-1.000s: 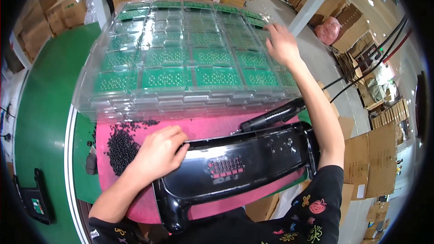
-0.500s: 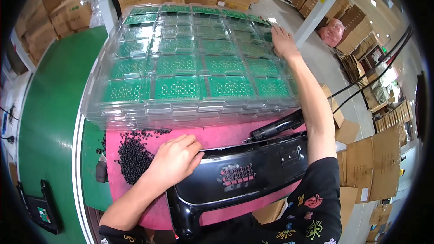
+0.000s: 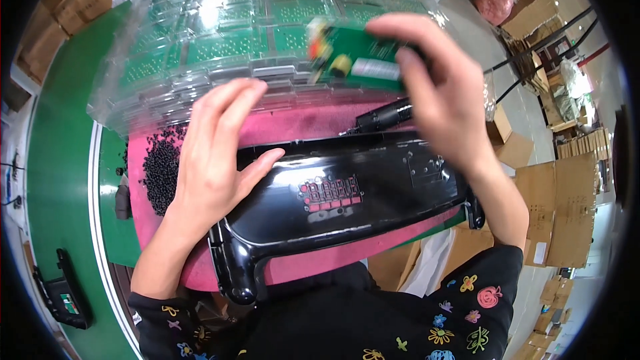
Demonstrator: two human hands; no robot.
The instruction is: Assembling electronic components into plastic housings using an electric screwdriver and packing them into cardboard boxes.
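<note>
My right hand (image 3: 443,87) grips a green circuit board (image 3: 363,53) by its right end, above the front edge of the stacked clear trays. Components and a white label show on the board, slightly blurred by motion. My left hand (image 3: 220,153) is raised with fingers and thumb apart, holding nothing, over the left end of a glossy black plastic housing (image 3: 280,213). The housing lies on a pink mat (image 3: 280,120) and has a cluster of small cut-outs in its middle. Behind it rests a black electric screwdriver (image 3: 383,118), partly hidden by my right hand.
Clear plastic trays (image 3: 260,70) with green boards stand stacked at the back. Small black screws (image 3: 160,173) lie heaped on the mat's left. A green conveyor belt (image 3: 57,180) runs along the left, bearing another black housing (image 3: 65,293). Cardboard boxes (image 3: 557,213) stand at the right.
My right hand has come back from the trays' far right corner with a circuit board. My left hand has lifted off the housing's edge and spread its fingers. The view has tilted downward.
</note>
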